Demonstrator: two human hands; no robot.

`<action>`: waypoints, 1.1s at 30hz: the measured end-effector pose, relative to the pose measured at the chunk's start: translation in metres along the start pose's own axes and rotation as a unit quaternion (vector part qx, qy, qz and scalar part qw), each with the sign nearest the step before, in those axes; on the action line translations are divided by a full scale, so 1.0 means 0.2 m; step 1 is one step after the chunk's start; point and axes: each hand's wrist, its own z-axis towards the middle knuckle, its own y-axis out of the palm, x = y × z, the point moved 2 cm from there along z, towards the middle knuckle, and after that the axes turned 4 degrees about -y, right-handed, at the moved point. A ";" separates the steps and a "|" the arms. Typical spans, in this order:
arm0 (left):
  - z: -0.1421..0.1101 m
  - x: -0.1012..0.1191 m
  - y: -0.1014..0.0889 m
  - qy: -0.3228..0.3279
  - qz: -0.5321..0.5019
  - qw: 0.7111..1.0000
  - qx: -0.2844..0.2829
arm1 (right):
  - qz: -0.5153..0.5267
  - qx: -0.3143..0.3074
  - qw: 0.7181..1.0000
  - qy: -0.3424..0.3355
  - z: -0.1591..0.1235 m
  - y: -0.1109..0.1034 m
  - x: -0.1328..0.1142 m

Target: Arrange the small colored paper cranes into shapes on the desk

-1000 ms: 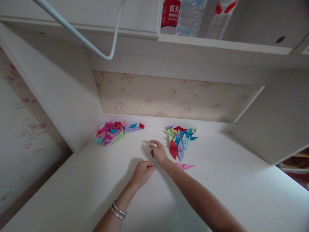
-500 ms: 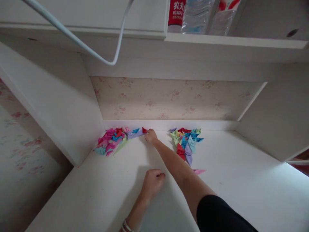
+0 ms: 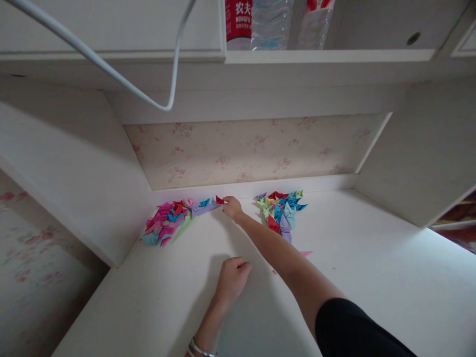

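My right hand (image 3: 232, 208) reaches to the back of the white desktop, its fingers closed at a small red origami crane (image 3: 219, 200). This crane is at the right end of a lilac folded paper piece (image 3: 204, 208), with a blue one (image 3: 204, 203) to its left. A heap of pink, red and blue origami cranes (image 3: 163, 220) lies further left, beside a pale green piece (image 3: 185, 228). To the right is a second cluster of cranes (image 3: 280, 210). My left hand (image 3: 233, 277) is closed in a fist nearer to me; what it holds, if anything, is hidden.
A pink paper piece (image 3: 307, 253) lies right of my forearm. Above are a shelf (image 3: 327, 56) with several plastic bottles (image 3: 270, 25) and a hanging white cable (image 3: 111, 74). White side panels (image 3: 401, 163) flank the desktop (image 3: 357, 287).
The view has shifted and tilted slightly. My right hand stays at the red crane by the back edge. My left hand remains closed, with its thumb pressed closer to the fingers.
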 end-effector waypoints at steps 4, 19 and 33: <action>0.00 0.00 0.00 0.008 0.002 1.000 -0.002 | 0.047 0.014 0.999 -0.023 -0.14 -0.16 0.00; 0.00 -0.01 0.00 0.000 -0.006 1.000 -0.009 | 0.185 0.193 0.963 0.040 -0.69 -1.22 0.67; -0.02 -0.03 0.02 -0.016 0.009 0.999 0.031 | -0.138 0.166 0.972 0.092 -0.49 -1.51 1.44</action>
